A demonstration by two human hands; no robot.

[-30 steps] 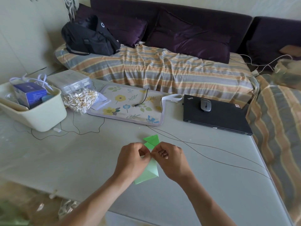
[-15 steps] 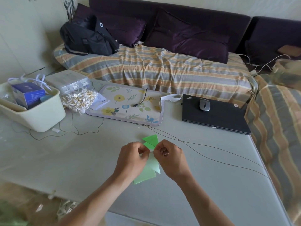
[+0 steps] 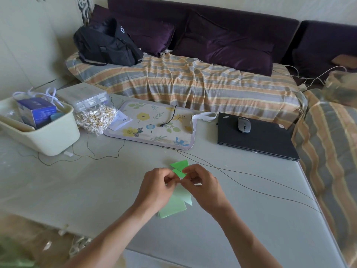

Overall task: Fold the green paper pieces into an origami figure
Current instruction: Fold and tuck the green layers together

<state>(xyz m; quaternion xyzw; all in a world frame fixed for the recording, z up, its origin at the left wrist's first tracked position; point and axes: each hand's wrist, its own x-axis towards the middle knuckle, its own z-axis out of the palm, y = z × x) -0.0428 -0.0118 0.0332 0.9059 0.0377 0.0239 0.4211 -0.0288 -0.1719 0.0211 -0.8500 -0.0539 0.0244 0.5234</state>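
A folded green paper piece (image 3: 176, 202) is held just above the grey table (image 3: 96, 190), near its front middle. My left hand (image 3: 154, 188) pinches it from the left and my right hand (image 3: 205, 187) pinches it from the right, fingertips meeting at the paper's middle. A brighter green pointed flap (image 3: 180, 165) sticks out beyond the fingers on the far side. A paler flap hangs below between my wrists. The hands hide the centre of the fold.
Thin dark cables (image 3: 241, 182) cross the table just behind and right of my hands. A floral mat (image 3: 154, 126), a closed black laptop (image 3: 257, 138) with a mouse (image 3: 244, 125), a cream tub (image 3: 38, 130) and a bag of cotton swabs (image 3: 94, 118) lie further back.
The paper's lower pale flap has shifted a little and turned between my hands. Both hands stay pinched on it in nearly the same spot.
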